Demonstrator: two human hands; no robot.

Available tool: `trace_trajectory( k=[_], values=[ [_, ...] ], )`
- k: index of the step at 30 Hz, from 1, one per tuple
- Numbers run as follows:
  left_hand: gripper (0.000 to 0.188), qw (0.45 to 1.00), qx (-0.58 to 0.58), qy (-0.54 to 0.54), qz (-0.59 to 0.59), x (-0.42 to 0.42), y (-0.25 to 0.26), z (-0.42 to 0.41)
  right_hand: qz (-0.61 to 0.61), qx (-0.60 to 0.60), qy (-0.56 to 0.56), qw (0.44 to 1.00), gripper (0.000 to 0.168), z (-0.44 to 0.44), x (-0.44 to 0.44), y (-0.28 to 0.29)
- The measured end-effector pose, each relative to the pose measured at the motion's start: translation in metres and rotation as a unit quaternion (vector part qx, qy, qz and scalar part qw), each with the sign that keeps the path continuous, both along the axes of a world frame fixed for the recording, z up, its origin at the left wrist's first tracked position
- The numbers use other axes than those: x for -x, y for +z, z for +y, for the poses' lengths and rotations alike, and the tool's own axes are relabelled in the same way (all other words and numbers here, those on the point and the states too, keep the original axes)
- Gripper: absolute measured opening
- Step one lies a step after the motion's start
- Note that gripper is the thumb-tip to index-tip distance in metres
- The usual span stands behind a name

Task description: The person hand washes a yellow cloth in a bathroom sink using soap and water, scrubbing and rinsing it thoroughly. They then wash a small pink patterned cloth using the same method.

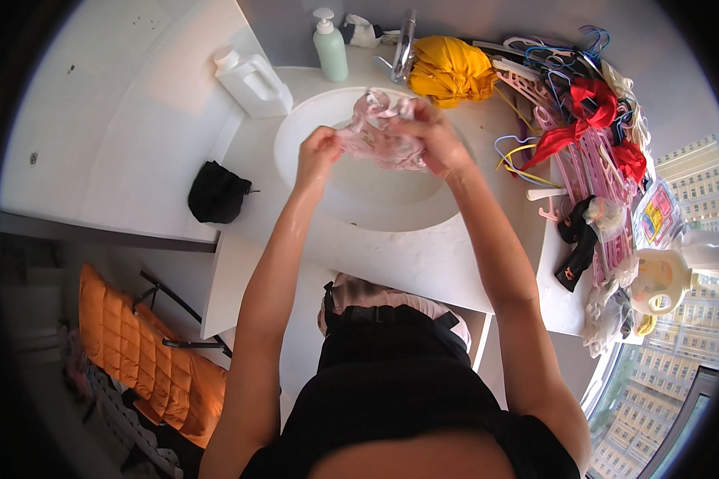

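Above the white oval washbasin (389, 209), my two hands hold a bunched pale pink garment (377, 143), which looks wet. My left hand (319, 152) pinches its left edge between thumb and fingers. On the other side, my right hand (434, 141) grips the gathered fabric, part of which loops up above the fingers. A small print shows near the middle of the cloth. Below it the basin appears to hold cloudy water, though its depth cannot be told. Behind the rim stands a chrome faucet (404, 51).
A white jug (254, 84) and a green pump bottle (331, 51) stand behind the basin. Black cloth (218, 191) lies left. Yellow cloth (452, 69) sits beside the faucet. Pink hangers (602, 167), red cloth (593, 108) and black socks (577, 245) crowd the right, near a detergent bottle (656, 281).
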State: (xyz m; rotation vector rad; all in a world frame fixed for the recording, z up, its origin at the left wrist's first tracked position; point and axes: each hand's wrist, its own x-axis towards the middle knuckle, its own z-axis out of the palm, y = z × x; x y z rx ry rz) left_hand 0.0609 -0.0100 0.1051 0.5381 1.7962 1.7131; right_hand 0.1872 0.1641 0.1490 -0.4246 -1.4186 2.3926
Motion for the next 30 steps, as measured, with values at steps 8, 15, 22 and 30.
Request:
trace_trajectory(
  k=[8,15,22,30],
  values=[
    [0.03,0.887,-0.331,0.006,-0.321,-0.002,0.005,0.009,0.055,0.134,-0.016,0.989,0.027,0.024,-0.017,-0.006],
    [0.033,0.822,-0.457,-0.091,-0.328,-0.002,0.045,0.005,-0.172,-0.2,0.053,0.963,0.044,0.023,-0.042,-0.049],
    [0.047,0.929,-0.304,-0.095,-0.188,0.0,0.037,-0.015,0.092,0.196,0.007,0.976,0.036,0.035,-0.043,-0.03],
    [0.027,0.961,-0.055,-0.181,-0.199,-0.009,-0.015,-0.026,0.104,0.24,-0.022,0.965,0.042,0.023,-0.017,0.006]
  ],
)
